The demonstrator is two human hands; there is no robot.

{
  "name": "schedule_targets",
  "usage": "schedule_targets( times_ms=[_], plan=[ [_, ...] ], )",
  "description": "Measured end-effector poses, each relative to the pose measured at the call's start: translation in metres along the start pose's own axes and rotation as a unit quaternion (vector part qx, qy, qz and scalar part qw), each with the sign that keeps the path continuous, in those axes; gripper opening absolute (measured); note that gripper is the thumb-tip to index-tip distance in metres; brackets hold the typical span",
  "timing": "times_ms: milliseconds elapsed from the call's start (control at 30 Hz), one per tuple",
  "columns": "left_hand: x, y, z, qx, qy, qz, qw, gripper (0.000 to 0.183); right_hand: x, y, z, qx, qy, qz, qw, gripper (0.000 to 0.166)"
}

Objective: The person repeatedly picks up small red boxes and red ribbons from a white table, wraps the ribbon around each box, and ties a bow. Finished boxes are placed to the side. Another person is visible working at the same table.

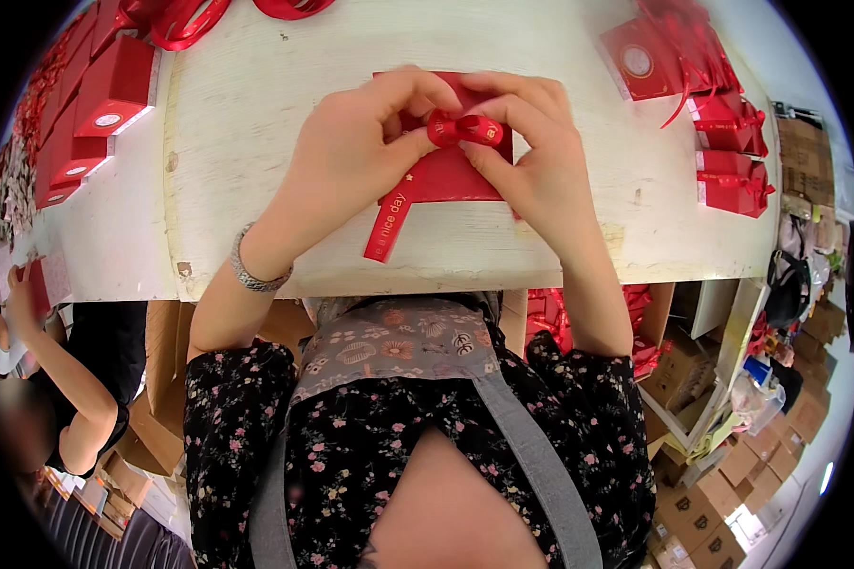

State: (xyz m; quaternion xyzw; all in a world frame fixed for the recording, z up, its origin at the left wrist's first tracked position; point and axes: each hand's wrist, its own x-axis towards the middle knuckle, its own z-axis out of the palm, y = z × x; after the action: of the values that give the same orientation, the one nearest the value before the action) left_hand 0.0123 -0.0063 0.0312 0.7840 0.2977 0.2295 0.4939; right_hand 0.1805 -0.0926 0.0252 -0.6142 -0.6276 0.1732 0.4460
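Observation:
A red gift box [450, 179] lies on the white tabletop in front of me. Over it sits a red satin ribbon bow [464, 131] with gold printing. My left hand [359, 146] pinches the bow's left loop between thumb and fingers. On the other side, my right hand [537, 135] has its thumb and index finger on the right loop. One printed ribbon tail [387, 226] slants down to the left past the box's near edge. My fingers hide part of the box and the other tail.
Red boxes with round white labels [114, 85] are stacked at the left. Ribbon-tied red boxes [731, 178] stand at the right. Loose red ribbon [192, 25] lies at the far edge. A carton of red items [551, 320] is below the table. A co-worker's arm [71, 370] is at left.

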Motion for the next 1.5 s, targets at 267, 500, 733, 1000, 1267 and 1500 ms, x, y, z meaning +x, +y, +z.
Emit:
schedule_targets(
  times_ms=[267, 500, 733, 1000, 1267, 1500],
  plan=[
    [-0.007, -0.001, -0.008, 0.004, 0.024, -0.001, 1.000, 0.030, 0.017, 0.004, -0.004, -0.018, -0.090, -0.064, 0.994, 0.020],
    [-0.001, 0.009, -0.026, -0.008, -0.069, -0.050, 0.996, 0.033, 0.009, -0.002, 0.017, -0.107, 0.028, -0.093, 0.990, 0.021],
    [-0.013, 0.003, 0.004, 0.149, 0.107, 0.025, 0.983, 0.026, 0.005, -0.007, 0.032, -0.182, 0.082, -0.069, 0.977, 0.020],
    [-0.019, -0.011, 0.005, 0.134, 0.167, 0.020, 0.977, 0.016, -0.002, -0.006, 0.048, -0.109, 0.128, -0.031, 0.985, 0.020],
    [-0.021, -0.022, -0.002, 0.071, 0.166, 0.027, 0.983, 0.009, 0.001, -0.012, 0.016, 0.077, 0.019, 0.078, 0.994, 0.013],
    [-0.024, -0.022, 0.009, 0.057, 0.254, -0.025, 0.965, 0.009, -0.005, -0.006, 0.021, 0.134, 0.074, 0.196, 0.969, 0.014]
  ],
)
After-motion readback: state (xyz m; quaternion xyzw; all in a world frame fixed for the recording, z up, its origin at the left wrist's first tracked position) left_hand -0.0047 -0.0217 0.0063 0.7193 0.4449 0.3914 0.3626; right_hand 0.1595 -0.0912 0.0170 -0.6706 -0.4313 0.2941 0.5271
